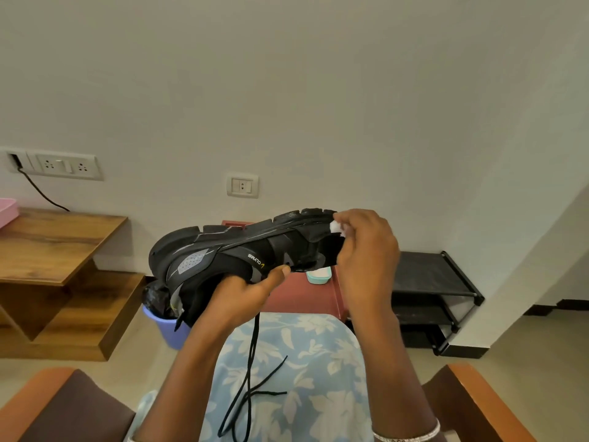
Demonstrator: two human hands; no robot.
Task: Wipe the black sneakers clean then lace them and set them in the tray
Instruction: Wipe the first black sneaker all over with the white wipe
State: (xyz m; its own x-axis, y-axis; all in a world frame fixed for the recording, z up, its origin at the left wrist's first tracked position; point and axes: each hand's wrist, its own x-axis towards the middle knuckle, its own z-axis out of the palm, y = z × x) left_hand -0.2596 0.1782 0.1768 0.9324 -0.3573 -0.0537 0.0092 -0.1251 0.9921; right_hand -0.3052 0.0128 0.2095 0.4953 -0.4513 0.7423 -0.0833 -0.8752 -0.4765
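**Nearest.** Lap in blue floral cloth [302, 362], set between two wooden chair arms [478, 393]. A loose black lace [251, 362] trails across it, hanging from the shoe with its ends free.

**Left hand** [242, 295]. Under the black sneaker [223, 247], fingers curled round its lower edge, thumb laid along the side. The sneaker is held in the air above the lap, on its side, sole turned up and away.

**Right hand** [366, 247]. Fingers bunched, pinching a small white wipe [336, 226] against the sneaker's right end, by the sole edge.

**Hazards, as judged.**
- Only one hand supports the shoe, so hard rubbing at the right end could twist it loose.
- The dangling lace could snag on a chair arm or pull out of its eyelets.
- The small wipe could slip from the pinch.

**Beyond.**
- Red low table [306, 298] with a pale teal tub [318, 277] on it.
- Lilac bucket [162, 330] to the left.
- Black shoe rack [427, 275] to the right.
- Wooden stepped unit [57, 247] at far left, bearing a pink tray [6, 212] at the frame edge, likely the destination.
- Second sneaker: not seen.
- The left chair arm and the bucket lie between the lap and the tray.
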